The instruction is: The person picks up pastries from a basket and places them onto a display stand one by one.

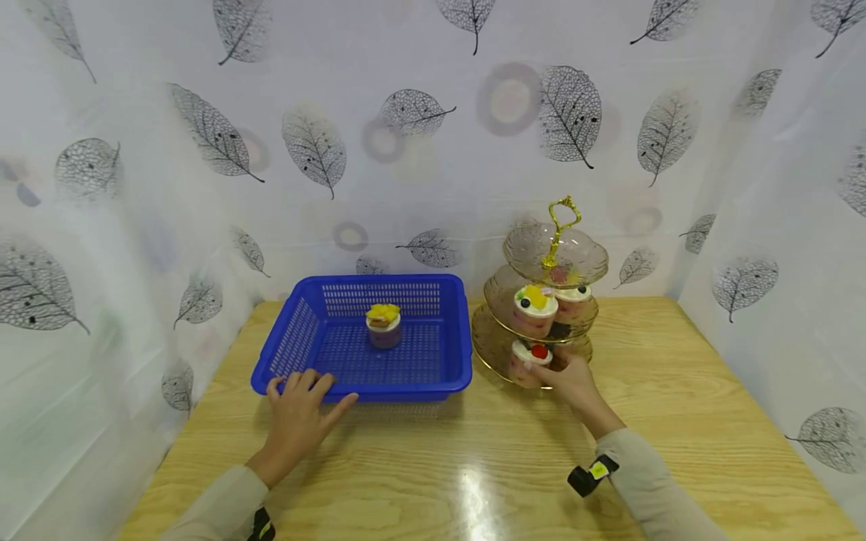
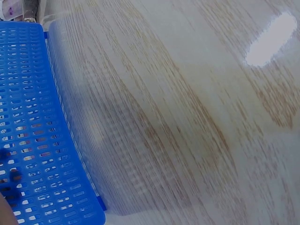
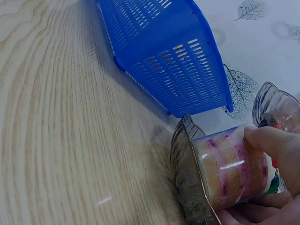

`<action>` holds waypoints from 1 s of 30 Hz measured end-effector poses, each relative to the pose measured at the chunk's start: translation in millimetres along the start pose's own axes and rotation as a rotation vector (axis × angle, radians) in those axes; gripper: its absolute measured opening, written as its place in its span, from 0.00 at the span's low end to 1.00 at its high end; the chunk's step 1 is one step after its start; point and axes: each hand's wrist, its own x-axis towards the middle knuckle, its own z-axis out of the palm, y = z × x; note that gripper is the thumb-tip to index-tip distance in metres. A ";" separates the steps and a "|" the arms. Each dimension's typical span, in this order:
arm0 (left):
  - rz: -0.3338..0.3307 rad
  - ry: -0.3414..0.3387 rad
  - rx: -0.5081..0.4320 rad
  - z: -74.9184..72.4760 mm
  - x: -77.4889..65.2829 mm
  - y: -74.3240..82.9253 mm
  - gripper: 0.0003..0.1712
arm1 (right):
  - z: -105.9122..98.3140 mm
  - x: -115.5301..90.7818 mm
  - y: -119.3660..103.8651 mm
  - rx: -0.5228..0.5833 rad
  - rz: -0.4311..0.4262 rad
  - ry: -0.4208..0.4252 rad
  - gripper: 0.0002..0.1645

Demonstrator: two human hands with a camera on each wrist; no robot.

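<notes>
My right hand [image 1: 571,379] grips a clear cup of layered cake [image 3: 234,168] with white cream and a red topping, thumb on its side. The cup is at the bottom tier of a three-tier glass stand [image 1: 494,353] with gold edges; in the right wrist view its base is right at the plate's rim. My left hand [image 1: 298,421] holds the near rim of a blue plastic basket [image 1: 406,392] at its left part, fingers bent over the edge. Inside the basket stands one cake cup [image 1: 384,334] topped with yellow fruit.
On the stand's middle tier sit a cake cup [image 1: 534,319] with yellow fruit and another cake cup [image 1: 573,300] behind it. A gold handle [image 1: 564,214] rises from the top. The wooden table [image 1: 406,466] meets a leaf-print sheet [image 1: 406,188] at the back and sides.
</notes>
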 end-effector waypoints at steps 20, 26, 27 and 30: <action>-0.007 0.001 0.004 0.0 0.6 2.2 0.26 | 0.2 4.5 12.6 -0.191 -0.038 0.163 0.30; -0.006 0.004 -0.002 0.0 0.1 2.7 0.26 | 2.9 4.6 17.0 -0.242 -0.040 0.212 0.37; -0.006 0.006 -0.003 0.0 0.0 2.6 0.26 | 3.4 4.8 17.3 -0.243 -0.033 0.219 0.38; -0.006 0.007 -0.001 -0.2 -0.2 2.1 0.26 | 5.1 4.9 17.9 -0.248 -0.016 0.239 0.40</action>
